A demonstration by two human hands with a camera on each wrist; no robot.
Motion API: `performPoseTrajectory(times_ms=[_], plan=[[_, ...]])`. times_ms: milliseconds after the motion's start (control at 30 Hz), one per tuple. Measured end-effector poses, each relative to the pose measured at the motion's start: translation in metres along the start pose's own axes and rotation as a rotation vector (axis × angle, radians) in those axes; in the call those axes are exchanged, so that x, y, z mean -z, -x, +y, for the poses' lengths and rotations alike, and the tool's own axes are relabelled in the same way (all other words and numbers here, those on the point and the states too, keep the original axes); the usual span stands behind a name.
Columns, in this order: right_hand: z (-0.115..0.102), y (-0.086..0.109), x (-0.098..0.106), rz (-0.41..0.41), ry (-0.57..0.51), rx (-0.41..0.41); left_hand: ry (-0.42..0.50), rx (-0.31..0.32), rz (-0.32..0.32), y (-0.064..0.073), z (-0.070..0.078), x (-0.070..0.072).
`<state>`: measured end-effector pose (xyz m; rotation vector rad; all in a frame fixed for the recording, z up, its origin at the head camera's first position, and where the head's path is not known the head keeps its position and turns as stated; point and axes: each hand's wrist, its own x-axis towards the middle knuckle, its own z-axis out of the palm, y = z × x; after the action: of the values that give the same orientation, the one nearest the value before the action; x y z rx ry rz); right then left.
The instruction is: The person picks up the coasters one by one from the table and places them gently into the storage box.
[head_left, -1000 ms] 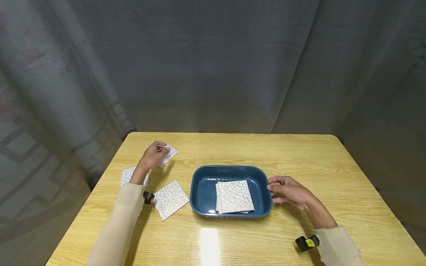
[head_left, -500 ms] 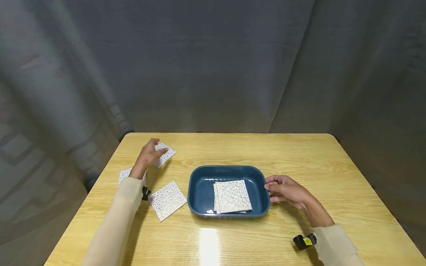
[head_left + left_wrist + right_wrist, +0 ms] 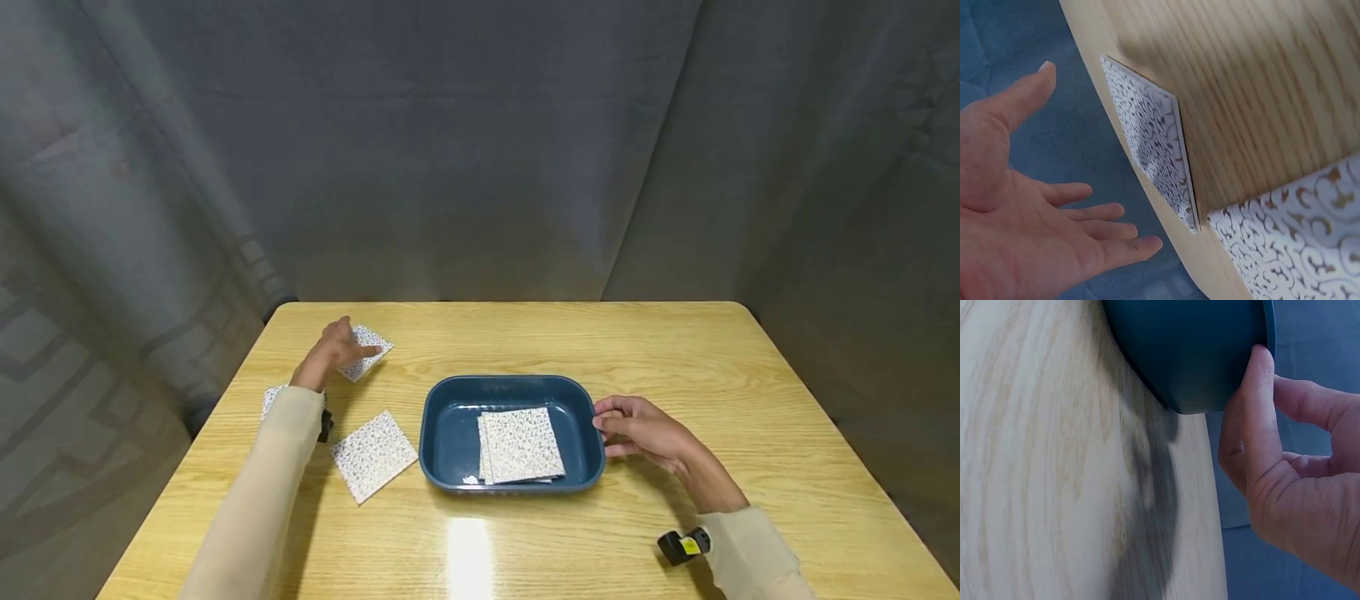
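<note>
My left hand (image 3: pixel 335 354) hovers at the far left of the table, fingers spread and thumb apart, over a white square tile (image 3: pixel 372 337) with a dark scroll pattern. In the left wrist view, the palm is bare and this patterned tile (image 3: pixel 1150 140) lies beyond the fingers. The right hand (image 3: pixel 648 433) touches the right end of a dark blue rectangular dish (image 3: pixel 450 442) with loosely bent fingers. The right wrist view has its thumb against the dish's outer wall (image 3: pixel 1204 356), just under the rim. Several similar tiles (image 3: pixel 522 446) lie stacked inside the dish.
Another tile (image 3: pixel 375 456) lies flat just left of the dish. The left forearm partly covers one more tile (image 3: pixel 270 398) near the table's left side. Grey curtains (image 3: pixel 480 150) hang behind the wooden table (image 3: pixel 675 350).
The left hand's fingers have spread from a looser curl near the far tile, and the hand has drawn slightly left and lower. The right hand stays at the dish. The head view has shifted slightly.
</note>
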<state>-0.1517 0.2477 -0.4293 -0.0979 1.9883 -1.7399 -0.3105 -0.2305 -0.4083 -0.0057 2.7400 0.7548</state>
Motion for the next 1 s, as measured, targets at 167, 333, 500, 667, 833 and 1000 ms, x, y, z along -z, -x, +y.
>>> performPoseTrajectory(times_ms=[167,333,500,667,833,1000], plan=[[0.0,0.001,0.001,-0.004,-0.004,0.006,-0.085,0.02,-0.019,-0.004,0.0,0.001],[-0.002,0.003,0.002,-0.008,-0.004,0.01,-0.063,0.002,0.014,-0.01,0.002,0.001],[-0.003,0.004,0.003,-0.012,0.004,0.012,0.011,-0.038,0.05,-0.016,0.002,0.001],[-0.003,0.007,0.002,-0.006,0.008,0.012,0.017,-0.022,0.034,-0.021,0.0,-0.004],[-0.003,0.007,0.001,-0.004,0.01,0.01,-0.046,0.011,-0.001,-0.023,-0.005,-0.008],[-0.003,0.007,0.002,-0.001,0.014,0.009,-0.173,0.001,-0.086,-0.024,-0.01,-0.011]])
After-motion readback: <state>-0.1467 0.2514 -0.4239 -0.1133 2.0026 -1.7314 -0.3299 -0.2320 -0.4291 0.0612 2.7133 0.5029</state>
